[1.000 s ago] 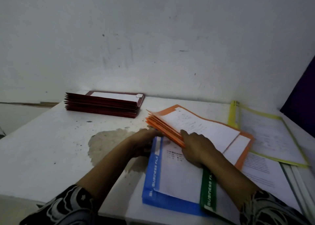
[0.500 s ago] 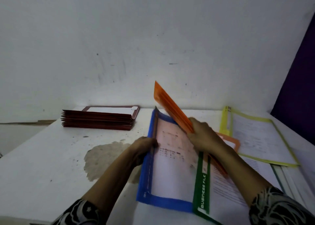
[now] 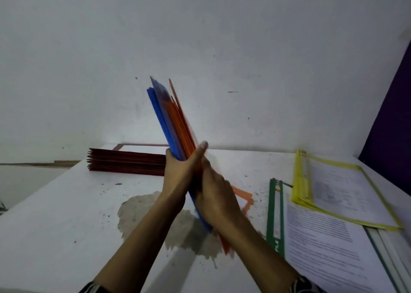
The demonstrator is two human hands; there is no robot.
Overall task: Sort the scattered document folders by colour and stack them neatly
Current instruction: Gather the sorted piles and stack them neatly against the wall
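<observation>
I hold the mixed bundle of thin blue and orange plastic folders (image 3: 171, 123) on edge, leaning left, over the mid-table stain, left hand (image 3: 178, 172) and right hand (image 3: 215, 201) curled round its lower half; uneven grip pressure could let the splayed orange folders slide out and scatter.

At the tabletop (image 3: 55, 215) far left we see a folder stack (image 3: 126, 162); centre, a near-upright bundle (image 3: 169, 123) between left hand (image 3: 180, 172) and right hand (image 3: 215, 195); loose folders (image 3: 333, 192) overlap at right.
</observation>
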